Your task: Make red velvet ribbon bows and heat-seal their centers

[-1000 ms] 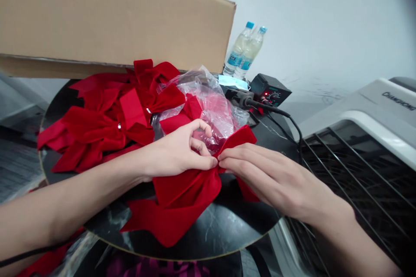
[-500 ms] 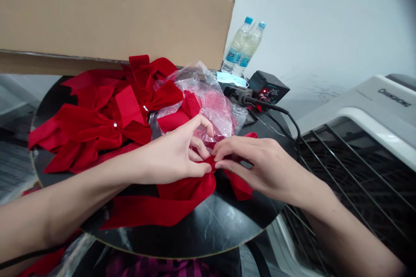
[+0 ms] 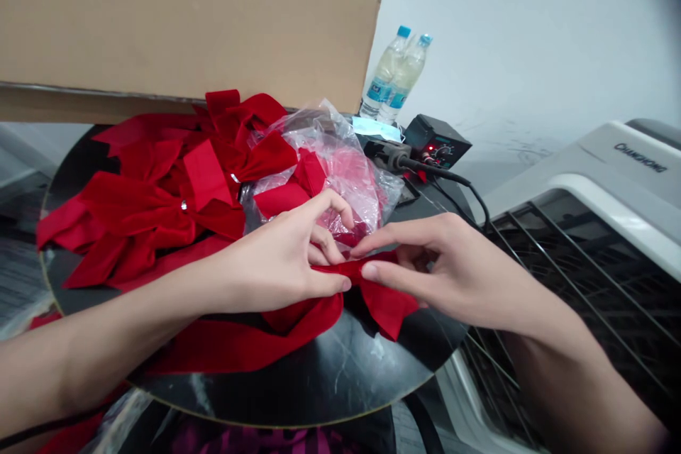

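Observation:
A red velvet ribbon piece [image 3: 298,323] lies across the front of a round black table [image 3: 340,383]. My left hand [image 3: 281,255] pinches its gathered middle between thumb and fingers. My right hand [image 3: 447,266] meets it from the right, thumb and forefinger closed on the same gathered spot, with a short red tail [image 3: 391,308] hanging below. Behind my hands sits a crumpled clear plastic bag [image 3: 340,170] with red pieces inside. A pile of finished red bows [image 3: 159,191] covers the table's left half.
A big cardboard box [image 3: 186,21] fills the back left. Two water bottles [image 3: 396,74], a blue face mask [image 3: 375,129] and a black control unit [image 3: 436,142] with a cabled tool stand at the back. A white appliance with a black grille [image 3: 579,262] is on the right.
The ribbon has been gathered tighter at its middle and its loops flattened onto the table. My right hand turned from lying over the cloth to pinching it; the view shifted slightly.

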Demonstrator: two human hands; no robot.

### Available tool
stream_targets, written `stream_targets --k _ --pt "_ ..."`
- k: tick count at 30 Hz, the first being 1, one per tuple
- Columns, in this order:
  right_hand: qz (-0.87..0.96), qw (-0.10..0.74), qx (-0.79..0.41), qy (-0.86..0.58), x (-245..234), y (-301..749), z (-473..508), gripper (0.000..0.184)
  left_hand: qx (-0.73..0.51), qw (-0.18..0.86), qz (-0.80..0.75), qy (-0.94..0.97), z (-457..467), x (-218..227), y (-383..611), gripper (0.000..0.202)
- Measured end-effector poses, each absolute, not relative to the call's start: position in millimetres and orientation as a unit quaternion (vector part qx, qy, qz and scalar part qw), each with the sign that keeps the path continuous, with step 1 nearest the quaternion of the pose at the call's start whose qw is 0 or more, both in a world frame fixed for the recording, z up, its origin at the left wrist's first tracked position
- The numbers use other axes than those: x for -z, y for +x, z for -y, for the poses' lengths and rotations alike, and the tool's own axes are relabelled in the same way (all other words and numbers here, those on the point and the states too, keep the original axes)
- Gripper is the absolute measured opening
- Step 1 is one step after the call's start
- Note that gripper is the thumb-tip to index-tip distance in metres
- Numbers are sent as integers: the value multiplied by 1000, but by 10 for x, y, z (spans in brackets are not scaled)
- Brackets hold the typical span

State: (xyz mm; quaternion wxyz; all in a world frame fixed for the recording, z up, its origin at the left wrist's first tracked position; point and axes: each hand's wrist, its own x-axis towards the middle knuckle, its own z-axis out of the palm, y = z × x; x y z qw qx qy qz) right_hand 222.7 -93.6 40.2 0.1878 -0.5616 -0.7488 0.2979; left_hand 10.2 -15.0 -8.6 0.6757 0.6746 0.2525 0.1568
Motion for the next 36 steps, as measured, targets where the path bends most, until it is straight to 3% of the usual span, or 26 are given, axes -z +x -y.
stream_targets --k 10,14,17,20,24,30,36 --pt "790 177 -221 -544 -364 2127 912 8 -145 657 -285 682 141 100 155 55" --pt "805 172 -212 -526 -319 2117 893 12 -72 623 -290 723 83 99 141 23" --pt "807 224 -143 -527 -365 2114 990 10 -83 623 -305 715 60 75 133 9" --pt "792 268 -21 -548 -413 2114 1183 11 -149 637 -336 678 61 49 141 10" --pt "803 181 70 -564 -297 2091 1364 12 -193 650 -331 657 77 49 153 8" --pt "805 183 139 -547 -104 2065 1314 3 -228 665 -326 632 119 51 172 12" --pt "881 180 187 -397 -106 2333 1190 19 -190 765 -334 517 133 48 180 13"
